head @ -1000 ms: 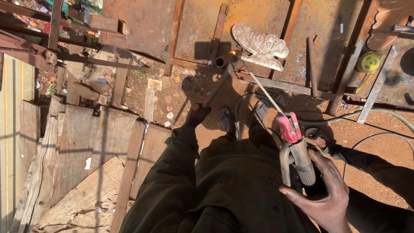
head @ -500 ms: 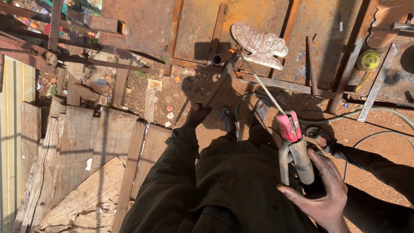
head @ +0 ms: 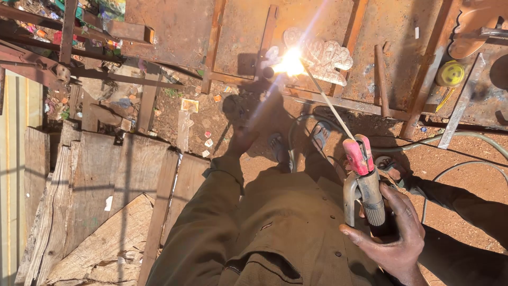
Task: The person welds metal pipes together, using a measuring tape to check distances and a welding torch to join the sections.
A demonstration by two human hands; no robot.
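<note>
One right hand [head: 392, 241] of yours wraps its fingers [head: 402, 204] tight around the red-jawed electrode holder [head: 362, 180]; its thin rod [head: 328, 100] sparks against the rusty steel frame [head: 317, 95].

Red-jawed electrode holder [head: 365, 180], rod [head: 328, 100] sparking

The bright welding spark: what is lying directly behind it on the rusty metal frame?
Behind the spark lies a pale ornamental metal piece on the rusty frame. The glare covers the rod tip and joint. The right hand grips the electrode holder.

Small white and red paper scraps [head: 208, 142] litter the dirt.
</note>
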